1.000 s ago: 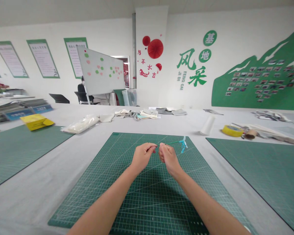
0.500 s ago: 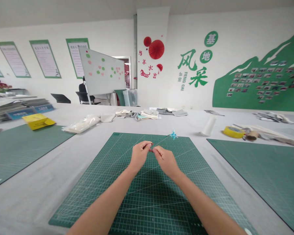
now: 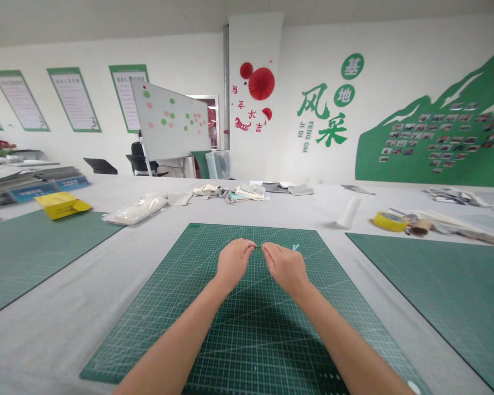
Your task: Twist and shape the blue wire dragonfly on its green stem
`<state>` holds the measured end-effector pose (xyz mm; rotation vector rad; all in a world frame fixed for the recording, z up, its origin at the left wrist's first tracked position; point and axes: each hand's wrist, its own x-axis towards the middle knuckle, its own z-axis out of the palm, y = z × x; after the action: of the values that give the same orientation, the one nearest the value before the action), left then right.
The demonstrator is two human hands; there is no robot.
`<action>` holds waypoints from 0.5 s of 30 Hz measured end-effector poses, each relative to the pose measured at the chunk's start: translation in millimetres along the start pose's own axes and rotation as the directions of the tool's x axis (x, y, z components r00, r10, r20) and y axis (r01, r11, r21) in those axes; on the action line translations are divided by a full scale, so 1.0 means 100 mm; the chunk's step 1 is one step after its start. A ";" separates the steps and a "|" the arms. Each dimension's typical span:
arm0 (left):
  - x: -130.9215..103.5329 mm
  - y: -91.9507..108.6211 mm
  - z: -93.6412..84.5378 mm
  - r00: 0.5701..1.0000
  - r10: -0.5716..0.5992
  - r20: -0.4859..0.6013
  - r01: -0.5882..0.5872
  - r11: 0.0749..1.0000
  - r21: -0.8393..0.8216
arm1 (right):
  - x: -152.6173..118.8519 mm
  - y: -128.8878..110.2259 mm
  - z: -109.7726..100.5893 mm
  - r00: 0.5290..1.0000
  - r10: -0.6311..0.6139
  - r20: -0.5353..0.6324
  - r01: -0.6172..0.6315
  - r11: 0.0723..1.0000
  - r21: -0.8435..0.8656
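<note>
1. Bridging the small gap between your two pinches: one thin stem (image 3: pixel 259 247), held over the green cutting mat (image 3: pixel 181 274).
2. Handling, as judged: very light, flexible, easily kinked. Best hold: a fingertip pinch along the stem, avoiding the pale-blue tip (image 3: pixel 295 247), which may crush.
3. Appearance: stem dark, narrow, mostly hidden in your grasp; tip showing just beyond your right hand (image 3: pixel 287 264), its detail too small to tell.
4. Your left hand (image 3: pixel 235 262): thumb and fingers together, pinching the stem.
5. Your right hand: likewise pinching it, fingers curled.
</note>
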<state>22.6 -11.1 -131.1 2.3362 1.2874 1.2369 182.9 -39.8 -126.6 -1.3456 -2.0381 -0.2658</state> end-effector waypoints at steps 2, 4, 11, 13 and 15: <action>0.00 0.01 -0.02 0.999 0.043 0.021 -0.044 0.998 0.053 | 0.01 0.04 -0.02 1.000 0.010 -0.003 -0.010 1.000 0.005; 0.01 0.01 -0.05 0.995 0.085 0.045 -0.088 0.994 0.058 | 0.02 0.08 -0.05 1.000 0.016 0.006 -0.016 1.000 0.026; 0.08 -0.01 -0.17 0.966 0.208 0.152 -0.207 0.978 -0.022 | 0.12 0.23 -0.20 0.987 0.012 0.160 -0.053 0.964 0.259; 0.09 0.00 -0.19 0.953 0.224 0.204 -0.214 0.974 -0.071 | 0.14 0.29 -0.24 0.972 -0.006 0.235 -0.083 0.927 0.365; 0.10 0.01 -0.21 0.935 0.232 0.267 -0.206 0.971 -0.123 | 0.15 0.35 -0.26 0.954 -0.014 0.298 -0.130 0.879 0.459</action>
<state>10.0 -8.8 -111.3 2.5267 0.8803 0.9513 220.3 -26.2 -104.0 -1.1765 -2.1063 0.4689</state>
